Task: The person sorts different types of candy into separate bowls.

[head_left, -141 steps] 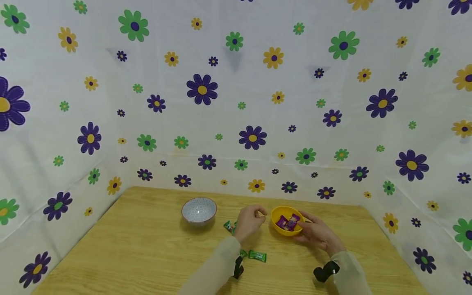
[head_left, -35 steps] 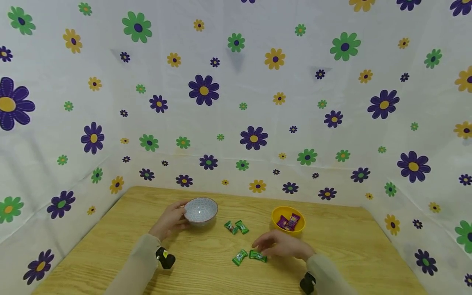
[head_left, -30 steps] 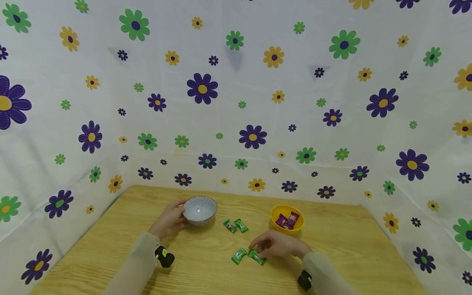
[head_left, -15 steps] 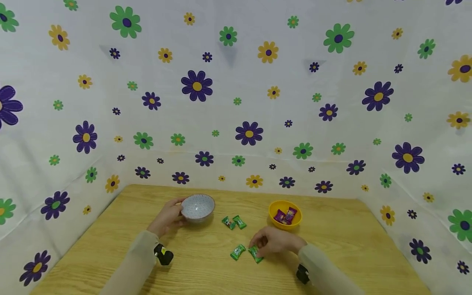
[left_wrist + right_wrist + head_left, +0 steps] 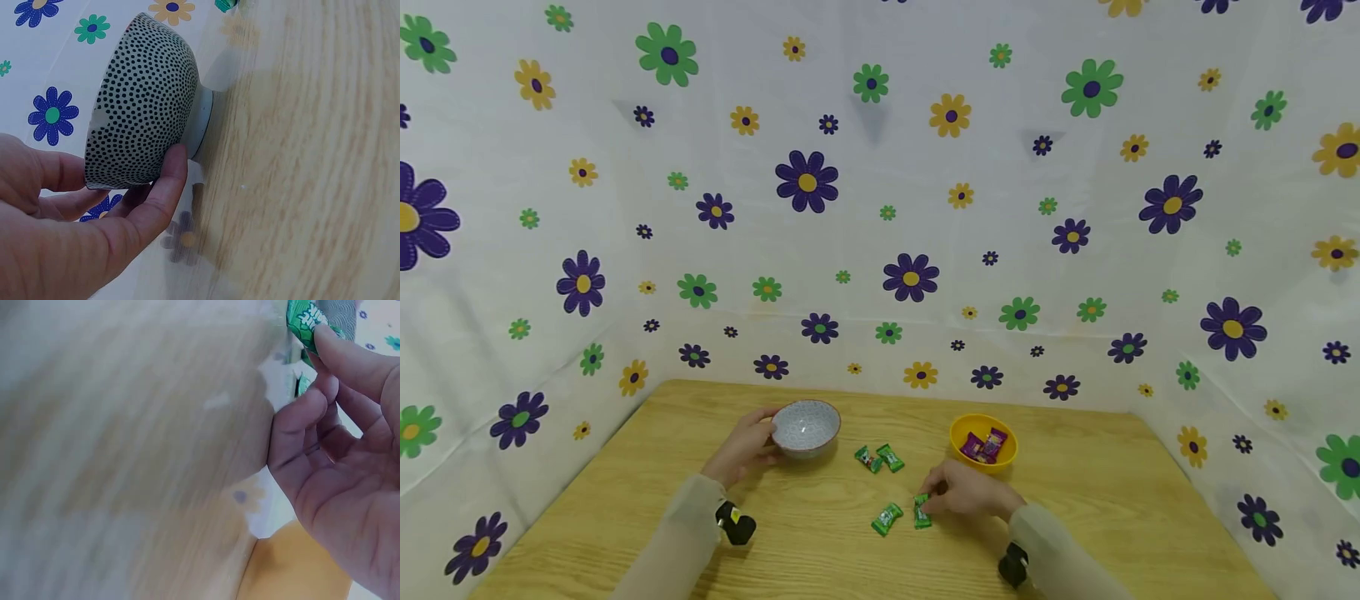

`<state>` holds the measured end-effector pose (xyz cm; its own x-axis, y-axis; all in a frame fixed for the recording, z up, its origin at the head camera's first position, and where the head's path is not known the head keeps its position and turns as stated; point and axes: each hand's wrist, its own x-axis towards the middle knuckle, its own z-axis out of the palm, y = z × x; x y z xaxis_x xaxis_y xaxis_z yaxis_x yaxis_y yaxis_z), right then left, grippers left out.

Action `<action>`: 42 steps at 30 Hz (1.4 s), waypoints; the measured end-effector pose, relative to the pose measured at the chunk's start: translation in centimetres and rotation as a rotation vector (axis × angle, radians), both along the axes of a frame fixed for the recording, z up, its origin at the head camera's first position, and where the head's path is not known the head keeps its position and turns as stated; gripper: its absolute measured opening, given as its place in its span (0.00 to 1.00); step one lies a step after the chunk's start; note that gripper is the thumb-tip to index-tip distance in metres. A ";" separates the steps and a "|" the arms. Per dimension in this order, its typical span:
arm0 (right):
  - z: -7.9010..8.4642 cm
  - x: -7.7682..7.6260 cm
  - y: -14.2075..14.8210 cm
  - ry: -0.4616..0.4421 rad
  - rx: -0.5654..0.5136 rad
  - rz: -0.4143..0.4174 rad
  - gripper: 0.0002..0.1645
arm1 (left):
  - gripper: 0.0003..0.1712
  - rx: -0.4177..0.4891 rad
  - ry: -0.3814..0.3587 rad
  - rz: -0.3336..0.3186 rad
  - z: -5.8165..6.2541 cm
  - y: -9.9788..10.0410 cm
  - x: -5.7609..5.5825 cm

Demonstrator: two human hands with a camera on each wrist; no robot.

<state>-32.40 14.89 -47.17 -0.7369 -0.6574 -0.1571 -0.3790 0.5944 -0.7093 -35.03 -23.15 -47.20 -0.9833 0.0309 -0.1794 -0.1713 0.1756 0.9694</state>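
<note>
My left hand (image 5: 745, 446) holds the small patterned bowl (image 5: 140, 106) at its left side. In the left wrist view the thumb lies along the dotted outer wall near the foot, and other fingers are at the rim. The bowl stands upright on the table. My right hand (image 5: 966, 490) pinches a green wrapped candy (image 5: 305, 324) between thumb and fingers, low over the wood. Just left of it lies another green candy (image 5: 887, 518). Two more candies, a green one (image 5: 891, 457) and a green-and-red one (image 5: 868, 459), lie between the two bowls.
A yellow bowl (image 5: 958, 446) with several purple wrapped candies (image 5: 992, 446) stands behind my right hand. The wooden table (image 5: 820, 533) ends at a white cloth with printed flowers (image 5: 910, 325), which rises at the back and both sides.
My left hand has gone from beside the yellow bowl to the patterned bowl. The right hand has left the yellow bowl, come to the front green candy and turned it from crosswise to lengthwise.
</note>
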 end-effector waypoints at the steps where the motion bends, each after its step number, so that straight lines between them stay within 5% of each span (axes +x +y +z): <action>1: 0.0 -0.1 0.0 -0.009 -0.018 -0.015 0.05 | 0.27 0.002 0.000 0.004 0.0 0.0 0.0; 13: -0.3 -0.7 -2.0 -0.161 -0.309 -0.216 0.10 | 0.28 0.027 -0.001 0.004 0.0 0.0 0.0; 33: 0.6 -2.2 -10.0 -0.003 -0.525 -0.371 0.14 | 0.27 0.022 0.007 0.004 0.0 -0.2 0.2; 42: 0.8 -3.3 -13.3 0.044 -0.580 -0.313 0.14 | 0.28 0.018 -0.007 0.005 0.3 0.0 0.4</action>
